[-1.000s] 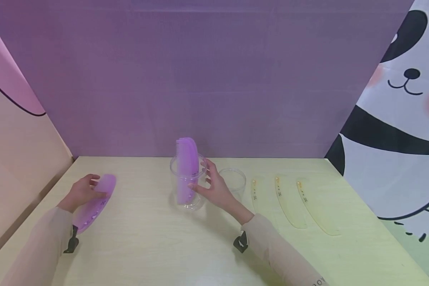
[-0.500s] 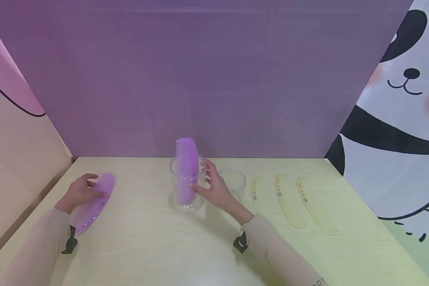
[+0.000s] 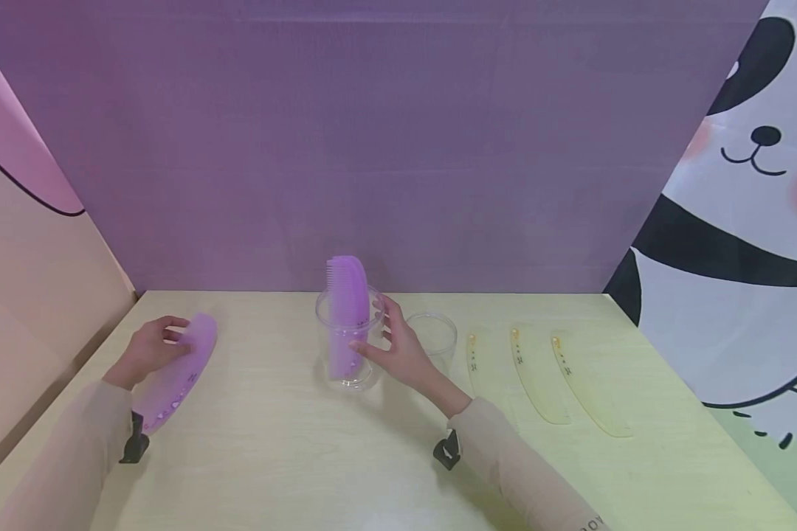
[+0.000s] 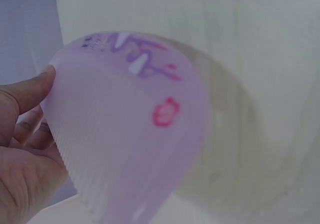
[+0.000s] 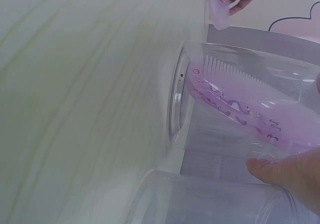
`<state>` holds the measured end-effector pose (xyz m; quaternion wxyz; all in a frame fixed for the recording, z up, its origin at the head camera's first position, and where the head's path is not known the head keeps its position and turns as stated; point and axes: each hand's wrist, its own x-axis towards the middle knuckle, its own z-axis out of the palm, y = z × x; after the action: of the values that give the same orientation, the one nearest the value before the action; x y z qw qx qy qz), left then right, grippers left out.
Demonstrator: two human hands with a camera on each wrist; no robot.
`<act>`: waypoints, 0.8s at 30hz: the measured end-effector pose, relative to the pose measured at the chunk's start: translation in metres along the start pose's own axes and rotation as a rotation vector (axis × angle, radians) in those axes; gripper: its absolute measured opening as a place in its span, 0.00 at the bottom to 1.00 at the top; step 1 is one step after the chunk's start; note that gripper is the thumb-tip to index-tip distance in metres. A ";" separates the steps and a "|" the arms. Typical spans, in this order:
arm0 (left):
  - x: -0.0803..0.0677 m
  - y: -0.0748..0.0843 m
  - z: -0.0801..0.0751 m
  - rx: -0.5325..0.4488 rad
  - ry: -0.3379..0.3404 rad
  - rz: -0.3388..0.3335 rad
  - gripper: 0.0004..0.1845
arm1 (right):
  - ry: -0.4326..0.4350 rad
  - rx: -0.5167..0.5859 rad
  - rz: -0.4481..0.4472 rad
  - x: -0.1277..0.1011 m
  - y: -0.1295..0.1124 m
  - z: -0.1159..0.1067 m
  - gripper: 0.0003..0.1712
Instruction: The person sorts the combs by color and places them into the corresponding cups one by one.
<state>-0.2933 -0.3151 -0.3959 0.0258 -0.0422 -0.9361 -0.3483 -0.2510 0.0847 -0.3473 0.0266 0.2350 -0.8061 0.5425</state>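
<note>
My left hand [image 3: 151, 349] pinches a translucent purple comb [image 3: 184, 376] by its toothed edge at the table's left side. In the left wrist view the comb [image 4: 135, 114] shows printed flowers and casts a shadow on the tabletop beneath it. Around the right side of a clear plastic cup [image 3: 325, 346], my right hand [image 3: 398, 346] curls with the thumb in front. Overlapping purple combs [image 3: 348, 295] stand upright inside this cup, their tops above the rim. The right wrist view shows their printed spines [image 5: 225, 106] through the cup wall.
Just right of the held cup stands a second clear cup [image 3: 438, 350], partly behind my right hand. Farther right, three pale yellow translucent combs [image 3: 536, 383] lie side by side on the light wooden table [image 3: 305, 464]. A purple panel [image 3: 398, 147] rises at the table's back edge.
My left hand has shifted slightly, and the purple comb's far end has risen a little in the head view. The right hand and the cup have stayed in place.
</note>
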 end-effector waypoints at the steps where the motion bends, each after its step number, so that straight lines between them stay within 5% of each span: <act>1: 0.000 0.001 0.000 -0.003 0.001 -0.002 0.26 | -0.001 0.000 0.000 0.000 0.000 0.000 0.46; 9: 0.001 0.011 -0.003 0.007 0.005 0.014 0.24 | 0.005 -0.001 -0.014 -0.001 -0.003 0.000 0.46; 24: 0.007 0.035 -0.016 -0.099 -0.095 0.051 0.23 | -0.001 0.003 -0.006 0.001 0.000 0.000 0.46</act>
<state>-0.2969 -0.2986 -0.3603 -0.0118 -0.0839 -0.9164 -0.3912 -0.2514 0.0845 -0.3466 0.0274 0.2377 -0.8044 0.5437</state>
